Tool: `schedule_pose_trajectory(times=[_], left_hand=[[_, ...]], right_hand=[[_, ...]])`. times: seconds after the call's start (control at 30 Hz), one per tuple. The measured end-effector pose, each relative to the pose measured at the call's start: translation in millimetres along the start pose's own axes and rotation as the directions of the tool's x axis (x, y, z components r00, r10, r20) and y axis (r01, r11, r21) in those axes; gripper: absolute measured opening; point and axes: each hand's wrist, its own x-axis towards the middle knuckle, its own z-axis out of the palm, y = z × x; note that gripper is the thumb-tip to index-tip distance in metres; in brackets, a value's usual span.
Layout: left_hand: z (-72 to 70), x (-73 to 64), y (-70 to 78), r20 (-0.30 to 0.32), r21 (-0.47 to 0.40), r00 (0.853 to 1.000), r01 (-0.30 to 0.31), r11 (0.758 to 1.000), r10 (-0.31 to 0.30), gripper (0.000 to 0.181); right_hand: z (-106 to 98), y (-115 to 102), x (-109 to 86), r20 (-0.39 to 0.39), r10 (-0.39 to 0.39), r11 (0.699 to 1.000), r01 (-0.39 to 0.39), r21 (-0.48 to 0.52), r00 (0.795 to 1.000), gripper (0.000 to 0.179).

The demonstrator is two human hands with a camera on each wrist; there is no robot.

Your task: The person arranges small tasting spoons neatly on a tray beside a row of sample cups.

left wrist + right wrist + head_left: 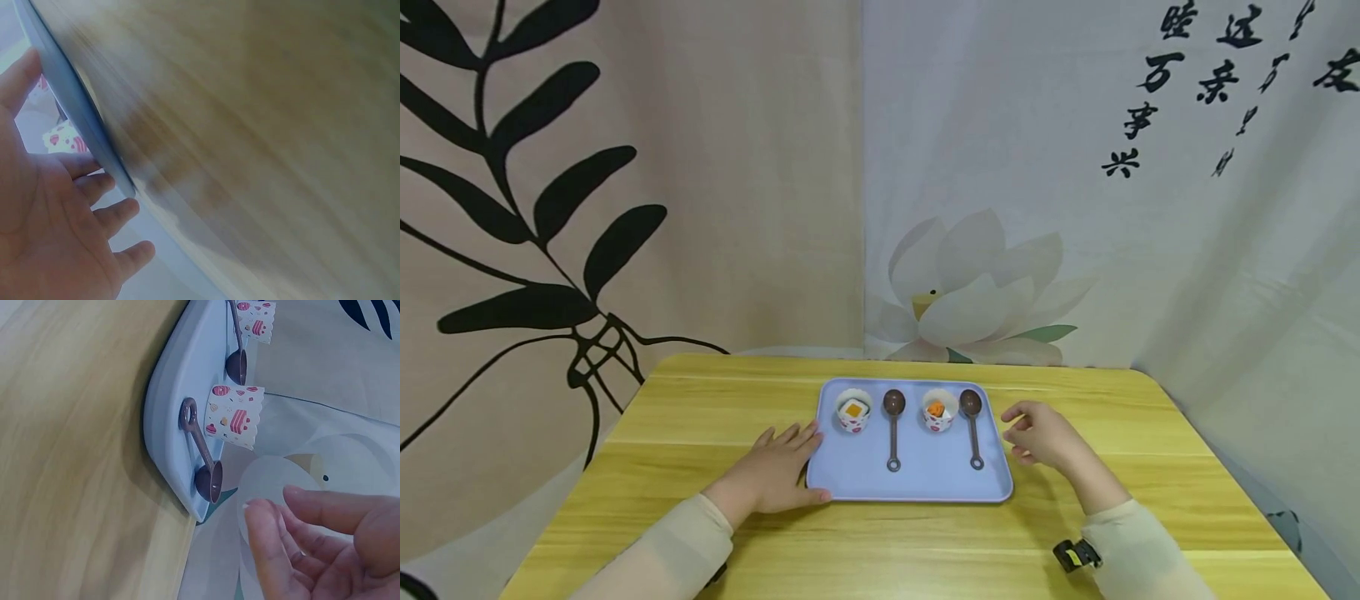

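A pale blue tray lies on the wooden table, bearing two small paper cups and two brown measuring spoons. The left cup contains white and yellow pieces; orange and white pieces show in the right cup. One spoon is between the cups, the other spoon near the tray's right side. My left hand rests with spread fingers along the tray's left edge. Just off the right edge, my right hand holds nothing, its fingers loosely bent, thumb and index apart in the right wrist view.
Wooden tabletop extends in front of the tray and to both sides. Behind the table hangs a curtain printed with dark leaves, a pale lotus and black characters. A black wrist device sits at the right sleeve.
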Motion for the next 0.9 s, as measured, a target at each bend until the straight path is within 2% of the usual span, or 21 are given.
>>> schedule_pose_trajectory(times=[0.4,0.9], left_hand=[[-1.3,-0.6,0.9,-0.002,-0.009,1.0,0.004,1.0,-0.004,0.101],[-1.9,-3.0,-2.5,-0.013,0.002,1.0,-0.029,1.0,0.029,0.1]], right_hand=[[-12.9,6.4,-11.2,-0.009,-0.007,0.999,0.007,-0.033,1.0,0.029],[-21.4,12.2,-14.3,-0.005,-0.076,0.994,0.075,-0.084,0.997,0.035]])
